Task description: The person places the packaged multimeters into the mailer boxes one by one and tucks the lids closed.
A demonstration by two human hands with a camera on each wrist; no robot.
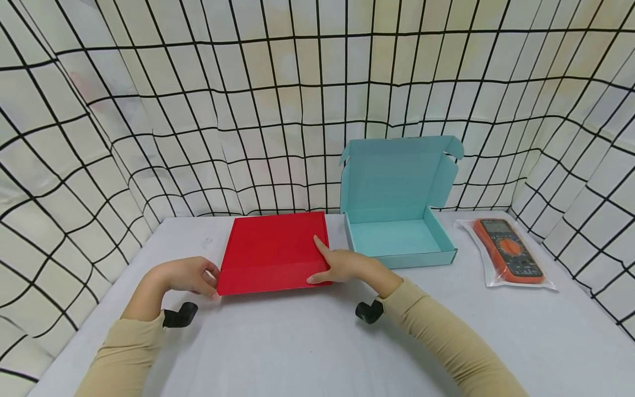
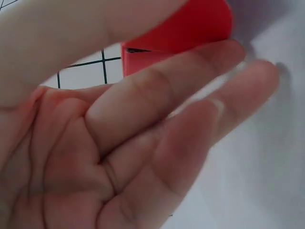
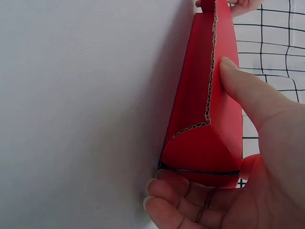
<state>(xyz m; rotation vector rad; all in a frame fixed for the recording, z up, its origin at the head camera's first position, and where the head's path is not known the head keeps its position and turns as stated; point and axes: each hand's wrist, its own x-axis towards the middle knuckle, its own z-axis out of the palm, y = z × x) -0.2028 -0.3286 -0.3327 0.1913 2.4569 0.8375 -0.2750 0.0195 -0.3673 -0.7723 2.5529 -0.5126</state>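
A red cardboard box [image 1: 278,245] lies on the table with its lid down and the front flap [image 1: 273,277] slanting out toward me. My right hand [image 1: 339,266] holds its right front corner. In the right wrist view the thumb [image 3: 229,67] presses on the flap while the other fingers curl round the box's side. At the left front corner is my left hand [image 1: 190,275], its fingers loosely bent. A rounded red side tab [image 2: 200,26] shows beside those fingers in the left wrist view; part of it is hidden behind a finger.
Right of the red box stands a light blue box [image 1: 402,236] with its lid raised. Farther right lies an orange and black multimeter [image 1: 511,251] in a clear plastic bag. A white cloth with black grid lines [image 1: 307,99] hangs round the white table [image 1: 278,347].
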